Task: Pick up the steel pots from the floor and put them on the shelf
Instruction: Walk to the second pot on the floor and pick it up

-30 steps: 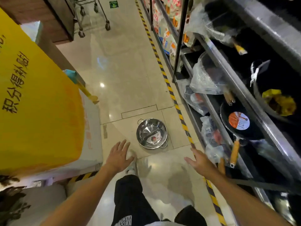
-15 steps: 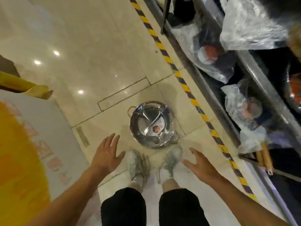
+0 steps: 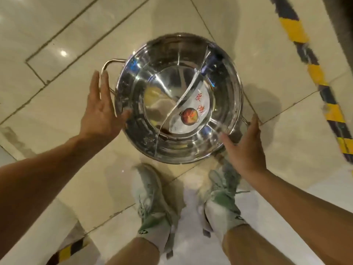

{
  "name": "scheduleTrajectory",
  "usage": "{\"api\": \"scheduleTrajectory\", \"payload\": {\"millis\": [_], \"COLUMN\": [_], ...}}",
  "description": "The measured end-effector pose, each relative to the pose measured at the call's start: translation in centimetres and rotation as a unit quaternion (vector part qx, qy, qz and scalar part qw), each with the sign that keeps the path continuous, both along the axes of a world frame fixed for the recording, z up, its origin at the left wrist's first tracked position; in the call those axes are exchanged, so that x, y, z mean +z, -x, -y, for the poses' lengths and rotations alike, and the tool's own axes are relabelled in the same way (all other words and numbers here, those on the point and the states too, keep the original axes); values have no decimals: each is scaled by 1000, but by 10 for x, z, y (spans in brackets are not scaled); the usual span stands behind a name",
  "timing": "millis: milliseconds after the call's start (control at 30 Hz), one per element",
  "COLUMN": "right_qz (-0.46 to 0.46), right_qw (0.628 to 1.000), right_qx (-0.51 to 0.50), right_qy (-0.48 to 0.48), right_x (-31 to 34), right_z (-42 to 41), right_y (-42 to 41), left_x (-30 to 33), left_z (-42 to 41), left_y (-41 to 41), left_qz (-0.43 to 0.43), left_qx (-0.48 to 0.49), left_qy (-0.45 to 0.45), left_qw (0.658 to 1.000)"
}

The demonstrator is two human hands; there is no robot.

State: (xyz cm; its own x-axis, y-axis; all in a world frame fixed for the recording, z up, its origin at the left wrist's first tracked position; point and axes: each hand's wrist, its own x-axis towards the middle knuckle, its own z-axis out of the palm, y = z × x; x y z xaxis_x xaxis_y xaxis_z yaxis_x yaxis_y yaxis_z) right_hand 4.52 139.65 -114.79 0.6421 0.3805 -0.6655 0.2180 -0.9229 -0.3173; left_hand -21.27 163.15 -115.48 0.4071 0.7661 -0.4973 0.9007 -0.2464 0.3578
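Note:
A shiny steel pot point(image 3: 225, 96) with a curved divider and a round label inside sits on the tiled floor, filling the middle of the head view. A wire handle point(image 3: 108, 64) sticks out at its upper left. My left hand point(image 3: 99, 111) is spread open against the pot's left rim, just below that handle. My right hand point(image 3: 246, 148) is open too, at the pot's lower right rim by the other handle. Neither hand has closed on anything.
My two feet in pale green shoes point(image 3: 152, 203) stand directly below the pot. A yellow-and-black floor stripe point(image 3: 315, 75) runs down the right side, with the dark shelf base point(image 3: 343, 31) beyond it. Another striped patch point(image 3: 65, 251) shows at lower left.
The view has dropped close to the floor, so the pot looks much bigger. Both hands have moved forward from beside my feet to the pot's two sides.

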Motion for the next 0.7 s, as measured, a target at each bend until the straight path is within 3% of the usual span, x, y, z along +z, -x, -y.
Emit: {"api": "scheduleTrajectory", "payload": {"millis": [167, 367, 500, 700], "right_qz": [-4, -9, 0, 29], "right_qw": [1000, 998, 998, 996], "right_qx": [-25, -52, -45, -44], "right_qy": [-7, -27, -41, -76], "right_x": [-24, -9, 56, 218], "right_z": [6, -6, -10, -29], "right_y": [0, -8, -13, -27], "left_x": [-34, -19, 51, 231], "left_z": [-2, -6, -6, -25], "left_y": [-7, -14, -14, -20], "left_qz": [-22, 8, 30, 112], "left_qx": [26, 60, 80, 134], "left_qy": [11, -23, -20, 24], "left_qw": [999, 998, 996, 984]}}
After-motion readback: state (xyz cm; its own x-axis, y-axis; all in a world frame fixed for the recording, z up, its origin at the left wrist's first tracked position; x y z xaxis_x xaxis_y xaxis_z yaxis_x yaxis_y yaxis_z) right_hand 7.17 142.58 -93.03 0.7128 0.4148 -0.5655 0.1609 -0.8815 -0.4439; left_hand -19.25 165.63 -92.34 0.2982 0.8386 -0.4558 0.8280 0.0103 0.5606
